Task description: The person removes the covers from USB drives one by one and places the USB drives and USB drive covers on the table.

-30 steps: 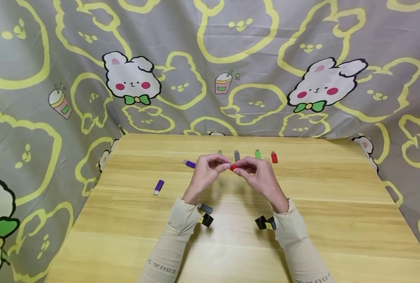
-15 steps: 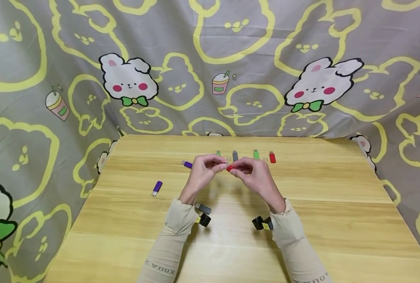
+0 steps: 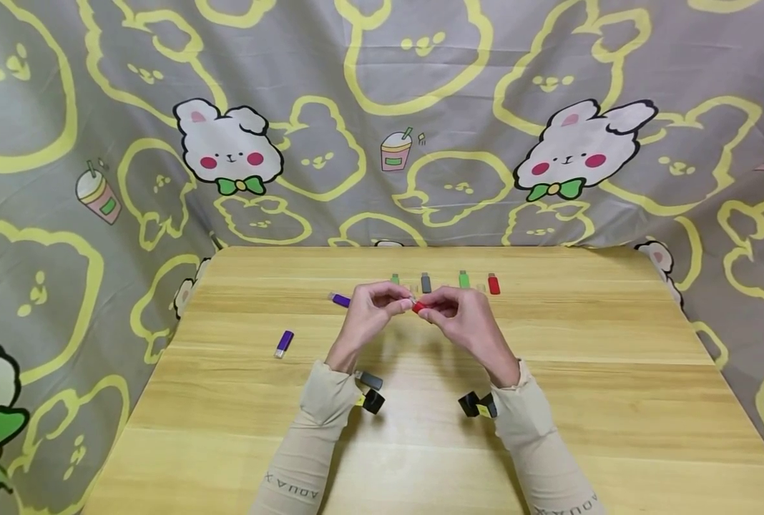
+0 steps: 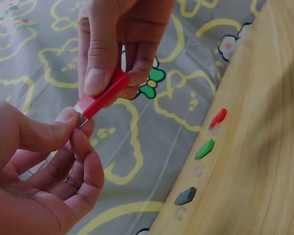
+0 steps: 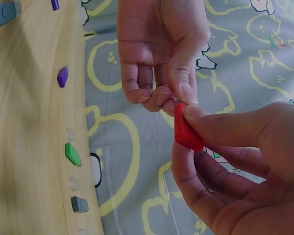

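A red USB flash drive (image 3: 418,306) is held above the table between both hands. My right hand (image 3: 462,315) pinches its red body between thumb and fingers, as the left wrist view also shows. At the drive's metal connector (image 4: 81,120), the thumb and fingers of my left hand (image 3: 372,315) pinch the end. Those fingertips partly hide the connector, and I cannot tell whether a clear cap sits on it. Behind the hands, a green drive (image 3: 395,279), a grey drive (image 3: 425,282), a second green drive (image 3: 463,279) and another red drive (image 3: 494,284) form a row.
Small clear pieces (image 4: 200,170) lie between the row's drives. Two purple drives (image 3: 284,344) rest on the wooden table (image 3: 581,400) at the left. Another grey drive (image 3: 370,380) lies beside my left wrist. A patterned grey curtain (image 3: 330,64) encloses the back and sides.
The head view has shifted slightly. Both hands keep their hold on the red flash drive, which tilts a little differently than a second ago.
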A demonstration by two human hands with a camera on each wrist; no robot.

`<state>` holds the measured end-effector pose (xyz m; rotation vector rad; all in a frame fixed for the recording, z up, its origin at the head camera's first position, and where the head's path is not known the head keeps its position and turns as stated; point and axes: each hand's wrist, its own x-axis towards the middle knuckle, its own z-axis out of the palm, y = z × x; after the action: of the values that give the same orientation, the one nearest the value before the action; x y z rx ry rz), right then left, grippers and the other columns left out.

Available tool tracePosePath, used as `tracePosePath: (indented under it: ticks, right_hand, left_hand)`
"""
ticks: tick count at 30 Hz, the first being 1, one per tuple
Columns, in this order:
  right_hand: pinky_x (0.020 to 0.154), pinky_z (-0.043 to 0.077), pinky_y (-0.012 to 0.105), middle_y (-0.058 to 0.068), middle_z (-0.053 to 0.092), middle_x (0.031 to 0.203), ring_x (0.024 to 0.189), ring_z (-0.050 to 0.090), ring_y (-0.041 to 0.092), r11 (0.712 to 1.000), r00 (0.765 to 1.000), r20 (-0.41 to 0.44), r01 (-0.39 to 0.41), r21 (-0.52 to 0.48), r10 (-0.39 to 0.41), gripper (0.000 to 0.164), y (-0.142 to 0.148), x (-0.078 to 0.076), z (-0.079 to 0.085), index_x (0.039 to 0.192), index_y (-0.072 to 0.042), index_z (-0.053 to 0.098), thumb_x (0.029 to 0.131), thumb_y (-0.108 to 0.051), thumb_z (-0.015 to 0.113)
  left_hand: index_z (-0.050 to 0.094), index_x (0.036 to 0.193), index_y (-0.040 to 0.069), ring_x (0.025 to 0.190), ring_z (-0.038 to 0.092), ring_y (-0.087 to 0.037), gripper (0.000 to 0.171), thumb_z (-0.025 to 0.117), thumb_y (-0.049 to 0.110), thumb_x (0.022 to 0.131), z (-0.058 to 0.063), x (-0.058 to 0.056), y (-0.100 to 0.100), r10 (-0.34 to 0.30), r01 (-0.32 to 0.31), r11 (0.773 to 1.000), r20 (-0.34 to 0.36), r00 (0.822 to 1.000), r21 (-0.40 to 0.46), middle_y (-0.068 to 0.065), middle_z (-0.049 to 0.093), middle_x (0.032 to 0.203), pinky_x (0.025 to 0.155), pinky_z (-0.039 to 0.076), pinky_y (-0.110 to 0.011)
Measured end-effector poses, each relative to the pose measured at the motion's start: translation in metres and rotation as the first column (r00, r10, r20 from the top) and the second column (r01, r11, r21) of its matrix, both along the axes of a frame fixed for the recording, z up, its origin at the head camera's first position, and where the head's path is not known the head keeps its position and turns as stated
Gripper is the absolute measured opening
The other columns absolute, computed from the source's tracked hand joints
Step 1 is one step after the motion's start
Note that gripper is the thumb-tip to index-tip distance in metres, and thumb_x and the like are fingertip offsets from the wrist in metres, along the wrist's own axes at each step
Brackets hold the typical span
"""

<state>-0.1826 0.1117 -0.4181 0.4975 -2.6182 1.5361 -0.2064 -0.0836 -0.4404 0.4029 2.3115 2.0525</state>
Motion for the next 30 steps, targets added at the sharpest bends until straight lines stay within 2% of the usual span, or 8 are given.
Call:
tracePosePath:
  ticks: [12, 19, 26, 30]
  right_hand:
    - [0.065, 0.059, 0.025, 0.005, 0.076, 0.090, 0.072, 0.070, 0.014, 1.000, 1.000, -0.014, -0.016, 0.012, 0.016, 0.007, 0.0029, 0.0007, 0.0010, 0.096, -0.004, 0.079, 0.090, -0.006, 0.079]
    - [0.065, 0.059, 0.026, 0.005, 0.075, 0.088, 0.073, 0.071, 0.016, 1.000, 1.000, -0.019, -0.004, 0.007, 0.004, 0.005, 0.0037, -0.0002, 0.0025, 0.095, -0.004, 0.079, 0.090, -0.005, 0.080]
    - [0.066, 0.059, 0.026, 0.005, 0.075, 0.088, 0.073, 0.071, 0.015, 1.000, 1.000, 0.005, 0.003, 0.007, -0.003, 0.005, 0.0026, 0.0002, 0.0040, 0.095, -0.003, 0.078, 0.090, -0.006, 0.079]
    - [0.066, 0.059, 0.026, 0.003, 0.075, 0.087, 0.073, 0.070, 0.014, 0.999, 1.000, 0.019, 0.012, 0.032, -0.012, 0.004, 0.0032, 0.0008, 0.0059, 0.094, -0.004, 0.078, 0.090, -0.007, 0.079]
  left_hand:
    - [0.077, 0.097, -0.004, 0.076, 0.067, -0.012, 0.008, 0.077, -0.001, 0.090, 0.0014, -0.0020, -0.0008, -0.027, 0.028, 0.999, 0.036, 0.999, -0.026, -0.011, 0.075, 0.095, 0.071, 0.053, -0.023]
    - [0.077, 0.097, -0.004, 0.075, 0.067, -0.013, 0.008, 0.077, -0.001, 0.090, 0.0038, -0.0040, 0.0008, -0.030, 0.031, 0.999, 0.017, 0.999, -0.029, -0.011, 0.075, 0.094, 0.070, 0.054, -0.023]
    - [0.077, 0.096, -0.005, 0.077, 0.069, -0.018, 0.007, 0.077, -0.002, 0.089, 0.0046, -0.0062, 0.0005, -0.032, 0.032, 0.999, 0.023, 0.999, -0.026, -0.010, 0.075, 0.092, 0.071, 0.053, -0.023]
    - [0.077, 0.095, -0.005, 0.076, 0.069, -0.015, 0.006, 0.077, -0.003, 0.089, 0.0045, -0.0068, 0.0023, -0.034, 0.035, 0.999, 0.029, 0.999, -0.027, -0.010, 0.075, 0.092, 0.070, 0.053, -0.023]
